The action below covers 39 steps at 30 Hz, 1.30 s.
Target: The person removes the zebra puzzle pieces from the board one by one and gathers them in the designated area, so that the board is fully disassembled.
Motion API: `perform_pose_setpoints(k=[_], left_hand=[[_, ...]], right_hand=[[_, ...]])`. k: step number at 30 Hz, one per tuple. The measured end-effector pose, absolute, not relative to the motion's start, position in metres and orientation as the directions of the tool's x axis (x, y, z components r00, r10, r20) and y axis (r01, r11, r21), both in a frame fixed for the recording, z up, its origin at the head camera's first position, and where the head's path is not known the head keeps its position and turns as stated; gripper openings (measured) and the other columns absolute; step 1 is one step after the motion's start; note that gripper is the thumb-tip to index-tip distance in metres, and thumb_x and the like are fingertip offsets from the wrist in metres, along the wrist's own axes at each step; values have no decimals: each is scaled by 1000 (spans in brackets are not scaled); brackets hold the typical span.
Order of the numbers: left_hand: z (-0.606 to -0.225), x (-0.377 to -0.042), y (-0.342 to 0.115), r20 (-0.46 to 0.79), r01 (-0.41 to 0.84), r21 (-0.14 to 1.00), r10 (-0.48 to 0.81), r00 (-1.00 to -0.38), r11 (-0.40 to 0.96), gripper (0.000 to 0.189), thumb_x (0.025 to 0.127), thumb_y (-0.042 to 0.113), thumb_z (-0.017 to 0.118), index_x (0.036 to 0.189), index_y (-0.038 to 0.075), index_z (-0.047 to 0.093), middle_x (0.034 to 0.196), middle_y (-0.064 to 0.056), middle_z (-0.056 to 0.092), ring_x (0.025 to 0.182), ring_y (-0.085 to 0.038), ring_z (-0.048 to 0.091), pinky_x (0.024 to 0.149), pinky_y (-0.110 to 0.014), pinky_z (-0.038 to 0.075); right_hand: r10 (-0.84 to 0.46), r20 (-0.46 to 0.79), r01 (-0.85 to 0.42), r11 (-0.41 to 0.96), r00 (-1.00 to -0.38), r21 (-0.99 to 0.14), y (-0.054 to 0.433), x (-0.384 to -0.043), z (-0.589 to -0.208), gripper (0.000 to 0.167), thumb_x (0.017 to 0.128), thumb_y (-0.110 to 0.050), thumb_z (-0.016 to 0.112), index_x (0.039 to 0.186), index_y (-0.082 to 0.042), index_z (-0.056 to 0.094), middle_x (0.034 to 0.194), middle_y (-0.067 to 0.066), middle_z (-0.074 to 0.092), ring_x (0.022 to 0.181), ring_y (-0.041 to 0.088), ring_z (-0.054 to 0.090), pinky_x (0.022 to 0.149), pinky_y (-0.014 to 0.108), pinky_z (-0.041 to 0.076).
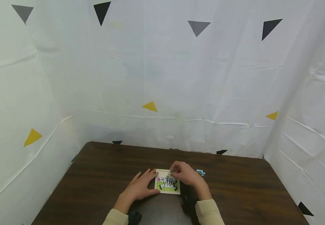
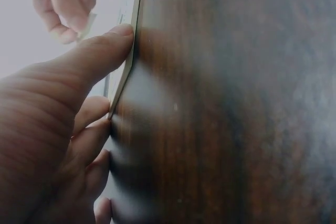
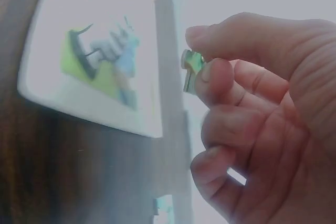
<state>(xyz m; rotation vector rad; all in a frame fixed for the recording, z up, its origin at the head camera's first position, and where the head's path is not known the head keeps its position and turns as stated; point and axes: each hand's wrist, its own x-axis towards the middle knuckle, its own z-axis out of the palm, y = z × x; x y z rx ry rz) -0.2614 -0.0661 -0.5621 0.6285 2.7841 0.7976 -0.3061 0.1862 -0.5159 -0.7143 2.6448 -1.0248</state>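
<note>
A small jigsaw board (image 1: 167,192) with a pale frame and a zebra picture lies on the table between my hands. My left hand (image 1: 141,187) has its fingers spread and rests along the board's left side, thumb at the near corner, fingertips at the far one. In the left wrist view the thumb (image 2: 97,51) lies straight against the board's edge. Over the board's upper right part, my right hand (image 1: 187,175) pinches a green jigsaw piece (image 3: 190,71) between thumb and index finger. The other right fingers are curled.
A loose blue-green jigsaw piece (image 1: 200,172) lies on the table just right of my right hand, partly beside another bit hidden by the hand. The dark wooden table (image 1: 244,187) reaches back to white sheeting (image 1: 162,72) with printed triangles.
</note>
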Motion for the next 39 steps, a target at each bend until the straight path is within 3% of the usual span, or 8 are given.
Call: perform_pose_setpoints(k=[11,20,26,33,39], left_hand=[[-562,-263,-67,-51,346,536,439,-897,770,87,82,67,65,152,22,40,159,0,29,147,-27,21,116,-59,11],[-565,-267,-70,-46,349,530,437,-898,773,87,82,68,64,152,22,39,159,-1,29,147,-27,21,116,-59,10],[-565,-266,-69,-51,345,537,438,-898,769,87,82,67,65,152,21,40,159,-1,29,147,-27,21,116,-59,11],[-566,-267,-69,-44,350,539,441,-896,766,88,82,68,65,152,21,40,159,-1,30,147,-28,21,116,-60,11],[-568,-266,-69,-44,345,541,435,-899,767,87,82,67,66,152,22,40,159,0,29,147,-26,20,116,-59,10]], right_hand=[[-448,35,-342,627,-894,-700,209,-297,-490,8,95,-16,66,99,-11,63,74,2,56,62,15,48,55,31,42],[-276,146,-299,667,-950,-682,219,-298,-483,9,90,-14,73,91,-16,65,110,4,51,89,21,53,79,39,48],[-232,143,-263,652,-962,-711,229,-298,-484,13,92,-16,72,100,-16,63,106,0,60,95,21,56,77,38,49],[-179,95,-189,637,-979,-747,244,-299,-482,34,93,-19,71,124,-11,61,116,5,62,100,22,62,74,39,55],[-188,80,-186,663,-979,-725,260,-297,-483,33,94,-19,69,126,-13,63,122,7,61,104,25,63,79,43,55]])
